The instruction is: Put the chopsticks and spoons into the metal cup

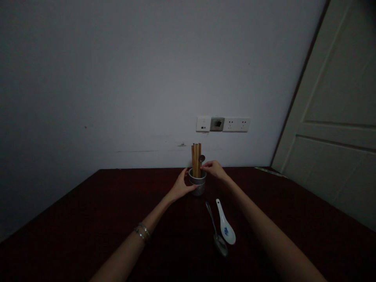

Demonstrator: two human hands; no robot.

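Grey metal makes up the cup (199, 190) at the far middle of the dark red tabletop (117, 219), near the pale wall (147, 98). Wooden chopsticks (195, 159) stand upright in it, bunched together, and a small spoon (201, 158) sits bowl-up at their right side.

The left hand (179, 188) clasps the cup from the left, thumb and fingers spread around it, with the thumb lying across its near side. The right hand (215, 170) comes in from the right above the rim, thumb and fingertips drawn together on the small spoon just below its bowl. The lower part of the handle is hidden.

The step in hand looks like handling the small spoon at the cup's mouth; whether it is going in or coming out, I cannot tell. Either way, the next move calls for a steady brace from the left hand and a light pinch from the right, keeping the handle clear of the chopsticks.

Nearer, right of the cup, a larger metal spoon (219, 244) and a white spoon (226, 230) with a blue mark lie side by side, both untouched, handles pointing far.
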